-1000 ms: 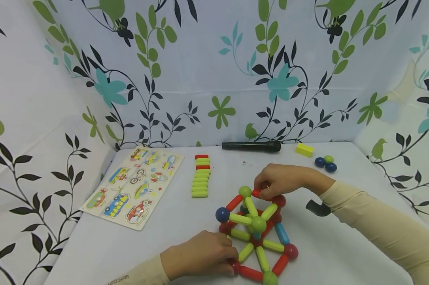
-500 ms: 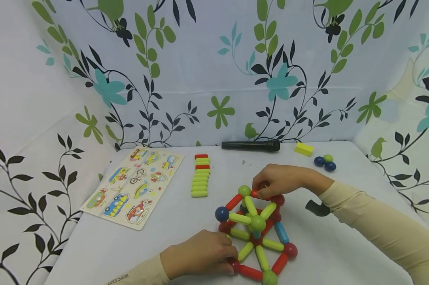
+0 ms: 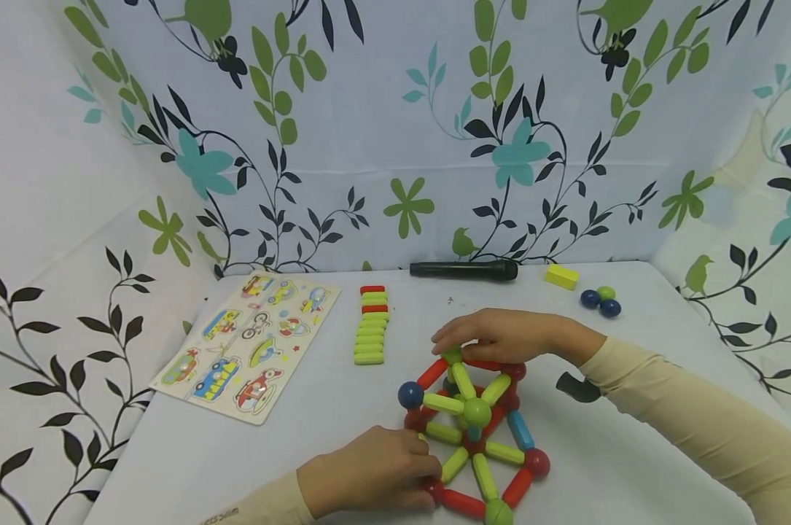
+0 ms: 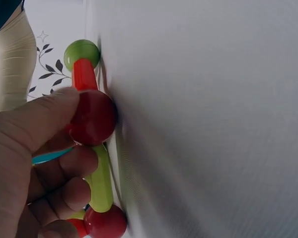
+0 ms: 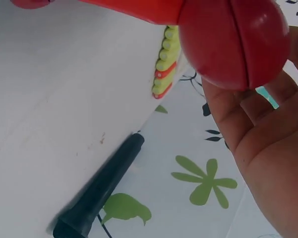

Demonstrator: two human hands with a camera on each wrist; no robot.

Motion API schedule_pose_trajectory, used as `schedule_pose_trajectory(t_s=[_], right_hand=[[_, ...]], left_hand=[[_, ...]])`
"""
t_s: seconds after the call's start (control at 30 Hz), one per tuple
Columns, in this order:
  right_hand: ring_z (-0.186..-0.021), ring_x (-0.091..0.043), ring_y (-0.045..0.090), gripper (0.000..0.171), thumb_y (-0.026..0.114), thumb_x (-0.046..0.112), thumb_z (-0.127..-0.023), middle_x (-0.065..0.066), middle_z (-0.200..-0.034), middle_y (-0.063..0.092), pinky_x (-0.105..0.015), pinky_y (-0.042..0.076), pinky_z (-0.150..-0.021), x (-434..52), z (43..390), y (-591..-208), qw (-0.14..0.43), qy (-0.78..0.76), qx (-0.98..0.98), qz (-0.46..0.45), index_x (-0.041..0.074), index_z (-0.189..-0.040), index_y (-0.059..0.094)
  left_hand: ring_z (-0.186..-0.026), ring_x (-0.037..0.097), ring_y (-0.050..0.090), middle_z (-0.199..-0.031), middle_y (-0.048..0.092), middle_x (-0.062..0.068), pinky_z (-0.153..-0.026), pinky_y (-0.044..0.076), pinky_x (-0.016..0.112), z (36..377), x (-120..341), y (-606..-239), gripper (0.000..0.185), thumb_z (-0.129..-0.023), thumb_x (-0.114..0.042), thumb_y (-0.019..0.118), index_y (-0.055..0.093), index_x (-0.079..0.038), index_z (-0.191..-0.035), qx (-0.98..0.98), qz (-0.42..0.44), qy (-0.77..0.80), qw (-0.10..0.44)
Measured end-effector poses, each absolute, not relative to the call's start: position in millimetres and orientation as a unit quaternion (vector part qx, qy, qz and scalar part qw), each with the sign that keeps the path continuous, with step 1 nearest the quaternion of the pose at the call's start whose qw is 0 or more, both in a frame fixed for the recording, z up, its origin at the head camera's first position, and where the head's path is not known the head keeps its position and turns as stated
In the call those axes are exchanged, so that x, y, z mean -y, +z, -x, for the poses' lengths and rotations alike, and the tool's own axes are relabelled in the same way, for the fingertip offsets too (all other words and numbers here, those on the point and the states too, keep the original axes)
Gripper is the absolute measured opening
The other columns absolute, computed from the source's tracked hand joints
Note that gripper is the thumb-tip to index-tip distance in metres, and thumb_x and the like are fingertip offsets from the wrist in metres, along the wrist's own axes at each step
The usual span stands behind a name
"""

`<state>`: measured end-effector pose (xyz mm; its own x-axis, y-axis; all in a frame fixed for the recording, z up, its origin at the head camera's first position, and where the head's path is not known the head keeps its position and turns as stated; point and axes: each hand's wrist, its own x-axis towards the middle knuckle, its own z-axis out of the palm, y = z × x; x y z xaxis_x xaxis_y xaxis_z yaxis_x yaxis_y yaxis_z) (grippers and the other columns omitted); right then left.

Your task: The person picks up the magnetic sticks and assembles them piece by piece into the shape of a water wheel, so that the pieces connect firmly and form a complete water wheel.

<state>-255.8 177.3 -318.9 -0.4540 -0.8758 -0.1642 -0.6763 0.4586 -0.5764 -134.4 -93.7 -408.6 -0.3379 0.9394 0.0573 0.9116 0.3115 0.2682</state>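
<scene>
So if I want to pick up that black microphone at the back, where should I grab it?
Probably around the middle of the black microphone. It lies flat on the white table, long side running left to right beside the wall. Come straight down from above with fingers across its narrow width; nothing touches it, and the wall likely blocks reaching from behind.

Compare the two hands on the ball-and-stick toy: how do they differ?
The left hand sits low at the toy's near base, fingers curled round a red ball. The right hand lies on the toy's top, fingers stretched flat over the green ball and red stick. Both touch the toy, and both arms wear cream sleeves.
</scene>
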Motion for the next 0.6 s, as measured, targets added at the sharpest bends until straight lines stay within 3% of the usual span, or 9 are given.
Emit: schedule_pose_trajectory(t_s=[0.07,0.23,0.43,0.6], right_hand=[[-0.134,-0.017,0.054,0.040,0.059,0.011,-0.102,0.007,-0.142,0.060,-0.039,0.049,-0.105,-177.5,256.0,-319.1,0.222,-0.214,-0.825,0.474,0.026,-0.139,0.064],[-0.111,-0.011,0.063,0.032,0.063,0.013,-0.099,0.011,-0.124,0.067,-0.028,0.055,-0.090,-189.7,259.0,-318.3,0.212,-0.206,-0.849,0.438,0.026,-0.128,0.070],[-0.092,-0.009,0.064,0.022,0.071,0.020,-0.094,0.014,-0.105,0.068,-0.027,0.056,-0.079,-217.3,259.1,-311.9,0.199,-0.179,-0.887,0.376,0.026,-0.115,0.073],[-0.084,-0.011,0.063,0.015,0.075,0.024,-0.091,0.016,-0.092,0.067,-0.027,0.056,-0.071,-234.8,252.3,-310.8,0.197,-0.170,-0.899,0.353,0.027,-0.104,0.071]], left_hand=[[-0.076,-0.006,0.046,-0.083,0.056,-0.018,-0.064,0.033,0.003,134.2,94.0,-408.4,0.016,-0.095,-0.037,0.072,0.070,-0.027,-0.107,-0.811,-0.570,0.125,0.045],[-0.074,-0.005,0.047,-0.083,0.058,-0.018,-0.062,0.037,0.006,140.9,99.3,-405.3,0.016,-0.092,-0.032,0.077,0.072,-0.028,-0.106,-0.844,-0.523,0.115,0.033],[-0.072,-0.001,0.054,-0.086,0.064,-0.013,-0.062,0.047,0.015,156.6,102.2,-407.6,0.027,-0.090,-0.025,0.079,0.074,-0.024,-0.116,-0.915,-0.376,0.142,0.042],[-0.068,0.003,0.055,-0.087,0.066,-0.008,-0.061,0.049,0.019,162.0,101.9,-412.6,0.027,-0.090,-0.021,0.079,0.072,-0.019,-0.116,-0.934,-0.320,0.162,-0.009]])
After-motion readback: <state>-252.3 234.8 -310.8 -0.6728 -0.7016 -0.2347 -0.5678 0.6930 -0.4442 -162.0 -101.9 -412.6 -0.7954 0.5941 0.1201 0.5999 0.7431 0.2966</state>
